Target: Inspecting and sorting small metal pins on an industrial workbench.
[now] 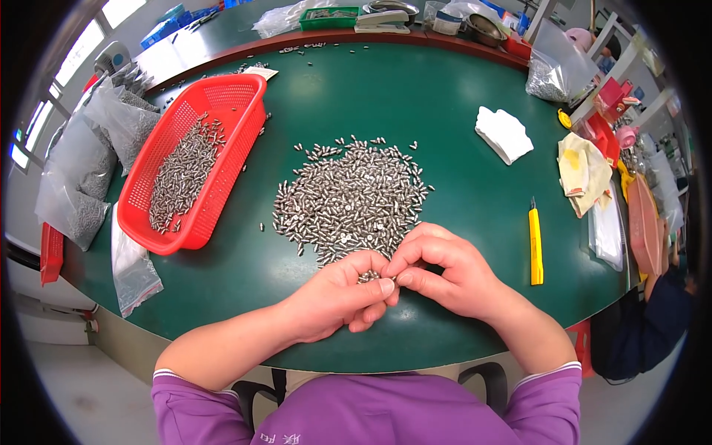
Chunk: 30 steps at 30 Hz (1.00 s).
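A broad heap of small silvery metal parts [348, 193], pointed like little cones or screws, lies in the middle of the green table. At its near edge my left hand [345, 293] is curled around several of these parts, some showing between the thumb and fingers. My right hand [437, 271] meets it there, thumb and forefinger pinched together at the left fingertips. What sits in that pinch is mostly hidden, though it seems to be one small metal part. To the left stands a red plastic basket [256, 126] with more of the same parts [185, 174] inside.
Clear bags of metal parts [81, 178] line the left edge, near an empty-looking zip bag [133, 271]. Rightward lie a white folded cloth [504, 135], a yellow cutter knife [535, 248] and stained gloves [584, 174]. At the back is a green tray [330, 18]. Another person [645, 326] sits at right.
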Motion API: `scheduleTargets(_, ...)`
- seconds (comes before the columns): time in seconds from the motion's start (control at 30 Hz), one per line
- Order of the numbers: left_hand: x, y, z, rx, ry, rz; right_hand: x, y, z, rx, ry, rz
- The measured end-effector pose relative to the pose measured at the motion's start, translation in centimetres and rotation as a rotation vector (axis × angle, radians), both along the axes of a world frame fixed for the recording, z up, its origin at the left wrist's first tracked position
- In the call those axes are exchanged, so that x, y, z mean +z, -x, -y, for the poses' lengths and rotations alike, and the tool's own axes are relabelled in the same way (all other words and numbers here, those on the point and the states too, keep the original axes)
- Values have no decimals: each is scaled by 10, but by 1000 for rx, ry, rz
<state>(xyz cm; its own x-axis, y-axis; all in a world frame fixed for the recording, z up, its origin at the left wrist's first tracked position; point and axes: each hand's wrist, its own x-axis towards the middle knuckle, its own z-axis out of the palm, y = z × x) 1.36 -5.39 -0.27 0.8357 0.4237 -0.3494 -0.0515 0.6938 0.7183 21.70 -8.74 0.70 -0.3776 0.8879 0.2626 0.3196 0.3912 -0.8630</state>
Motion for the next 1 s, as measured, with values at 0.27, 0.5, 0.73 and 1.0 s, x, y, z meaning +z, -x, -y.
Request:
scheduleTargets(0.27, 2, -2, 0, -14, 18, -34, -2, -4, -2, -237, -153, 156)
scheduleTargets(0.5, 3, -1, -2, 3, 55, -9, -7, -13, -7, -399, -199, 425)
scheduleTargets(0.73, -2, 2, -3, 14, 71, 37, -6, -16, -5, -372, -143, 490)
scheduleTargets(1.0, -7, 2, -4, 36, 74, 80, -6, -19, -5, -351, -109, 454)
